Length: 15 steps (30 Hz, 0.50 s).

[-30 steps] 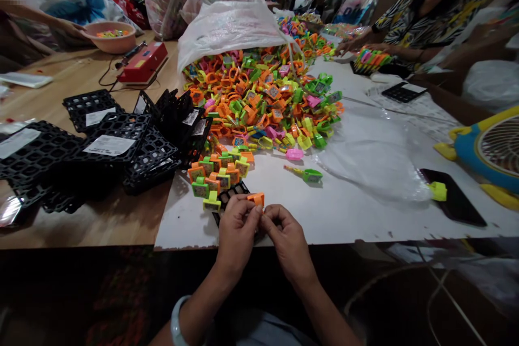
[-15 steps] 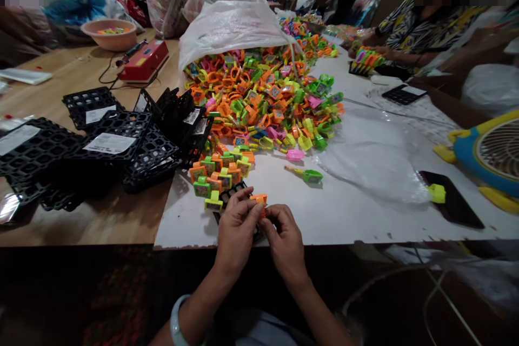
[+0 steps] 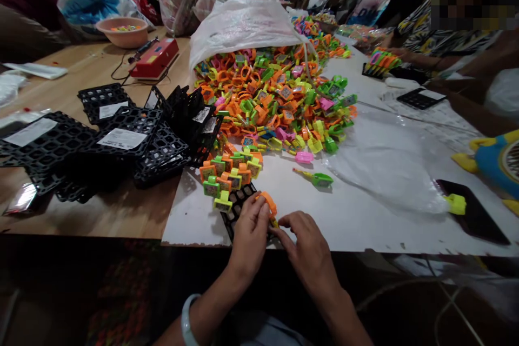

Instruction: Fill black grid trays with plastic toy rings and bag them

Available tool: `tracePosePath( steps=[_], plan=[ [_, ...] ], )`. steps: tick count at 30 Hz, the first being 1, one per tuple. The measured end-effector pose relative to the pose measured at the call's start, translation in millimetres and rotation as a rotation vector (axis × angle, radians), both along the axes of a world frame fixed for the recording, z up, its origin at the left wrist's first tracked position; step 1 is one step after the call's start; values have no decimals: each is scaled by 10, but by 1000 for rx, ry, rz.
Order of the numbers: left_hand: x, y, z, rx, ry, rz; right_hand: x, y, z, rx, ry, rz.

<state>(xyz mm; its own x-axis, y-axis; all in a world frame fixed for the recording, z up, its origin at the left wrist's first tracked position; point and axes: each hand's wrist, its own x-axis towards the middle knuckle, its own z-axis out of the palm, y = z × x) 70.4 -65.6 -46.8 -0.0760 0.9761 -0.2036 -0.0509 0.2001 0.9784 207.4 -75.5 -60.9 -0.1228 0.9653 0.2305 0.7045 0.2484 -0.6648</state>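
My left hand [image 3: 249,238] is closed around an orange toy watch [image 3: 269,203] near the table's front edge. My right hand [image 3: 311,248] comes in from the right, thumb and forefinger pinching at the watch's yellow end piece. Under my left hand lies a black grid tray [image 3: 229,220], partly hidden by the fingers. Green, orange and yellow toy watches [image 3: 227,173] stand in rows at the tray's far end. Beyond them spreads a large heap of toy watches [image 3: 263,97]. A single green toy watch [image 3: 321,179] and a pink one [image 3: 304,157] lie apart from the heap.
Black trays with white labels [image 3: 122,139] are stacked on the left. Behind them are a red box with a cord [image 3: 156,59] and a pink basin [image 3: 124,38]. A clear plastic bag [image 3: 389,173], a phone [image 3: 480,216] and a blue-yellow fan [image 3: 492,165] sit right. Another person works far right.
The view has shifted, so the table things appear farther right. The orange toy watch has turned, its band now showing above my left fingers. My right hand has drawn slightly away from the left.
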Motion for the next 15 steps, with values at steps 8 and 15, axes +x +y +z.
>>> tracePosePath(
  steps=[8, 15],
  plan=[
    [-16, -142, 115, 180, 398, -133, 32, 7, -77, -5, -179, 76],
    [-763, -38, 603, 768, 868, -67, -222, 317, -77, -444, 511, -35]
  ],
)
